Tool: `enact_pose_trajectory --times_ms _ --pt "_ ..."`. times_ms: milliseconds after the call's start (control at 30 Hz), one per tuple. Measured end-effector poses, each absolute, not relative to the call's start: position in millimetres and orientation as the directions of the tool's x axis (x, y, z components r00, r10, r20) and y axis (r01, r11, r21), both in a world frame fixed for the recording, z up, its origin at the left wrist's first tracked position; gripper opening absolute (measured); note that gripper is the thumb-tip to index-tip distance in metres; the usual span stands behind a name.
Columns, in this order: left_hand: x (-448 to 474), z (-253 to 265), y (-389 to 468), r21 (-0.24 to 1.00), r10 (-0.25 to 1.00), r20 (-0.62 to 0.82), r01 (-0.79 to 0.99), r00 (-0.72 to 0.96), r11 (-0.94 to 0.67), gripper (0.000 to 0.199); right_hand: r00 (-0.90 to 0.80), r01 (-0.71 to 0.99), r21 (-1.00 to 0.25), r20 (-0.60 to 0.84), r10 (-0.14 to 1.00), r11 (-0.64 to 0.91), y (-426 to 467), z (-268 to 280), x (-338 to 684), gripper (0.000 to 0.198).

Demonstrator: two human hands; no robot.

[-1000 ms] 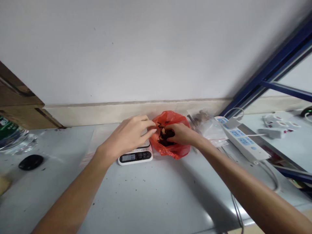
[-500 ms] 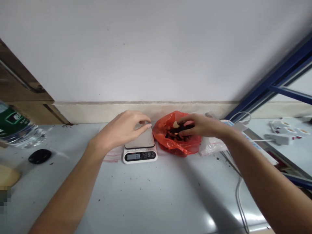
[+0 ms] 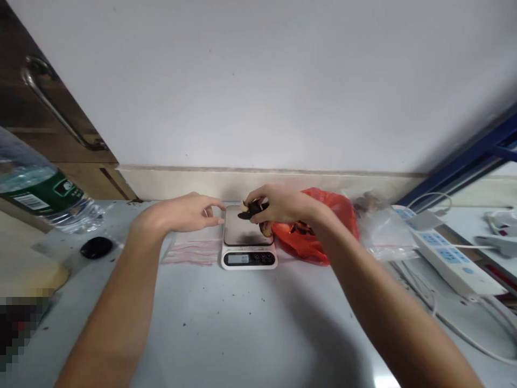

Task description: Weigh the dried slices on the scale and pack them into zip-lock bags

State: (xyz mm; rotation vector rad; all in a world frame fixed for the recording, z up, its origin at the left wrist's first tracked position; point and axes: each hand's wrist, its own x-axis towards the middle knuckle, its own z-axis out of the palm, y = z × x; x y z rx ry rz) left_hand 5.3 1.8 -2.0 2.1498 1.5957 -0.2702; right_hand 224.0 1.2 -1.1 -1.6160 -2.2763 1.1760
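Above the plate of a white digital kitchen scale [image 3: 238, 231], my right hand [image 3: 278, 205] is closed on several dark dried slices [image 3: 253, 209], one with a pale face. A brownish piece [image 3: 266, 229] shows below that hand at the plate's right side; whether it is held or resting I cannot tell. The scale's display reads 0.0. My left hand [image 3: 189, 212] hovers at the scale's left edge, fingers apart and holding nothing. To the right stands an open red plastic bag [image 3: 335, 213] with more dark slices inside, partly hidden by my right forearm.
Flat clear zip bags [image 3: 191, 250] lie left of the scale. Right of the red bag are a clear plastic bag [image 3: 383, 231] and a white power strip [image 3: 456, 258] with cables. A water bottle [image 3: 52, 188] and a black rounded object [image 3: 96, 247] are at left. A wall rises behind.
My right hand has come out of the red bag with dark slices and moved left over the scale. My left hand has drawn back to the scale's left edge. The view has shifted.
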Motion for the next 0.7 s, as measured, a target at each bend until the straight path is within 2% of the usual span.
enact_pose_trajectory --times_ms 67,133,200,333,533,700 --pt "5 -8 3 0.233 0.829 -0.456 0.943 0.322 -0.238 0.062 -0.423 0.822 -0.54 -0.367 0.829 0.181 8 -10 208 0.038" --pt "6 -14 6 0.232 0.816 -0.467 0.938 0.339 -0.257 0.063 -0.42 0.859 -0.448 -0.344 0.84 0.246 15 -17 199 0.04" --pt "8 -20 8 0.226 0.812 -0.466 0.935 0.351 -0.274 0.064 -0.417 0.871 -0.409 -0.327 0.848 0.271 20 -23 196 0.04" --pt "8 -26 12 0.219 0.805 -0.469 0.93 0.364 -0.294 0.066 -0.441 0.861 -0.416 -0.325 0.837 0.292 22 -27 201 0.029" --pt "2 -22 11 0.235 0.808 -0.456 0.926 0.373 -0.295 0.061 -0.414 0.856 -0.436 -0.259 0.873 0.277 16 -23 209 0.037" --pt "-2 -25 12 0.241 0.819 -0.449 0.931 0.358 -0.275 0.063 -0.388 0.857 -0.446 -0.229 0.893 0.258 11 -21 213 0.026"
